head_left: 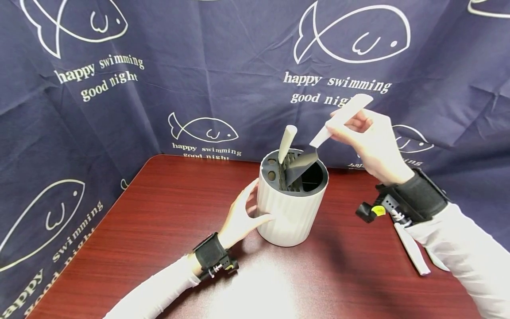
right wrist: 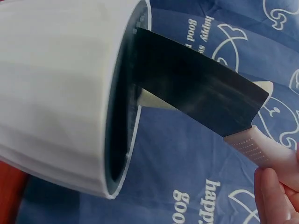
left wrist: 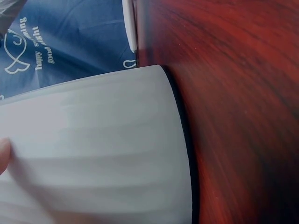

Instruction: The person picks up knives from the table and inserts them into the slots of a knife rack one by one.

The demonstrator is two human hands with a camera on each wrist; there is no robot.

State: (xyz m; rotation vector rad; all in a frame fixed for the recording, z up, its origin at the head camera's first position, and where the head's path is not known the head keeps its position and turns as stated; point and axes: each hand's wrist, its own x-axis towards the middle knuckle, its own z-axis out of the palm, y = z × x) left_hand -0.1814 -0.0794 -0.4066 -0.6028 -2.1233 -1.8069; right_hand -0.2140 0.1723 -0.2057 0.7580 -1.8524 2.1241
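Note:
A white ribbed knife holder (head_left: 288, 219) stands upright on the table, its dark top fitted with slots, two round holes and a larger opening. My left hand (head_left: 241, 217) holds its left side, thumb on the front wall and fingers round the back; only a fingertip (left wrist: 3, 154) shows in the left wrist view. Above the holder's right side, my right hand (head_left: 370, 139) grips a cleaver (right wrist: 201, 88) by its white handle. The broad blade slants down to the left, its end at the slotted top. Another white-handled knife (head_left: 287, 142) stands in the holder, left of the cleaver.
On the reddish-brown table (head_left: 179, 190), a white-handled knife (head_left: 412, 250) and another pale piece (head_left: 437, 260) lie by the right forearm, partly hidden by the sleeve. A dark blue cloth (head_left: 247, 53) with white fish drawings hangs behind and at the left.

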